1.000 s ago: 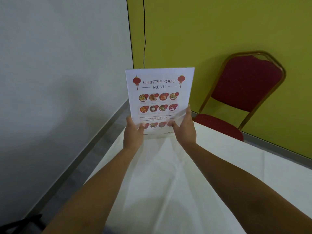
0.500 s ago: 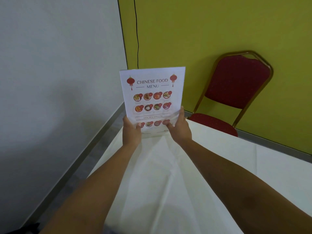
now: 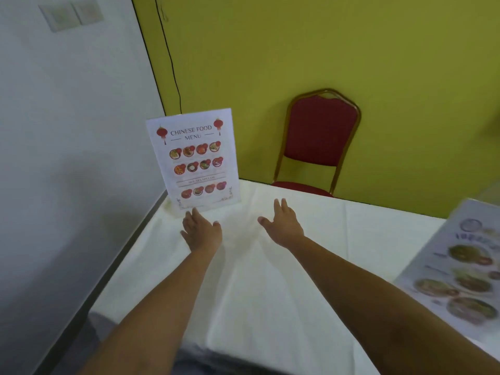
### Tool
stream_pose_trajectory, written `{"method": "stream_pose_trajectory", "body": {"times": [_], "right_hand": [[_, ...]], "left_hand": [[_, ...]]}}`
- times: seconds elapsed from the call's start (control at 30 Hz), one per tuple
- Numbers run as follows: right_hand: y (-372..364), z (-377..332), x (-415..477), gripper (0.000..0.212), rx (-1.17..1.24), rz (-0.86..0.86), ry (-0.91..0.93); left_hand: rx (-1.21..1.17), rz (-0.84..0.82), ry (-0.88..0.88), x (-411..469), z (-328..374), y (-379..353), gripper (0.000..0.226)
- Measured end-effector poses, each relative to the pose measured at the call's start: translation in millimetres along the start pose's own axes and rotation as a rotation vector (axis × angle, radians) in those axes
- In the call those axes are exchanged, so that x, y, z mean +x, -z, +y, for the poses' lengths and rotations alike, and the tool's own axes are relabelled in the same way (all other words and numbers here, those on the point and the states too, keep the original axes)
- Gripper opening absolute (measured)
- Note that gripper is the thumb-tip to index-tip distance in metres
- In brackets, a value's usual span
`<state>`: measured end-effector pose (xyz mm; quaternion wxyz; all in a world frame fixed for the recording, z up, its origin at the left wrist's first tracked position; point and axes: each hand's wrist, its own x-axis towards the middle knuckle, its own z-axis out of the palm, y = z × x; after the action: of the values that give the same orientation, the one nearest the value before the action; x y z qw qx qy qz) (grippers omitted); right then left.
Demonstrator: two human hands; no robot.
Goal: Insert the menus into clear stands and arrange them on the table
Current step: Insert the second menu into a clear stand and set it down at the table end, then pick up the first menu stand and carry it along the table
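Observation:
A "Chinese Food Menu" sheet in a clear stand stands upright at the far left corner of the table with the white cloth. My left hand is just in front of the stand's base, fingers spread, fingertips touching or nearly touching its lower edge. To the right, my right hand hovers open over the cloth, apart from the stand. Another menu with food pictures lies tilted at the right edge of the view, blurred.
A red padded chair with a gold frame stands behind the table against the yellow-green wall. A grey-white wall runs along the left, with a narrow strip of floor between it and the table's left edge.
Both hands held the menu stand up by its lower part before. Now it stands on the table corner and both hands have let go; the right one has moved off to the right.

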<state>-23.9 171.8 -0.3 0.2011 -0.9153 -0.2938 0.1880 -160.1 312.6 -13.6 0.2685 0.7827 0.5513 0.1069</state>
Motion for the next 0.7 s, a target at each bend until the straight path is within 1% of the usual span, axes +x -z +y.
{"method": "stream_pose_trajectory", "body": {"times": [0.1, 0.23, 0.33, 0.47, 0.7], "right_hand": [[11, 32, -40, 0.083, 0.006, 0.015, -0.029], [24, 74, -96, 0.084, 0.03, 0.061, -0.07], [29, 106, -139, 0.085, 0.063, 0.092, -0.097], [26, 149, -193, 0.085, 0.069, 0.128, -0.143], [40, 220, -263, 0.084, 0.068, 0.23, -0.328]], "left_hand": [[0.05, -0.101, -0.065, -43, 13, -11, 0.07], [0.086, -0.177, -0.167, -101, 30, -28, 0.066], [0.08, -0.216, -0.221, -145, 45, -42, 0.063], [0.037, -0.24, -0.337, -194, 69, -60, 0.061], [0.031, -0.318, -0.48, -264, 111, -92, 0.062]]}}
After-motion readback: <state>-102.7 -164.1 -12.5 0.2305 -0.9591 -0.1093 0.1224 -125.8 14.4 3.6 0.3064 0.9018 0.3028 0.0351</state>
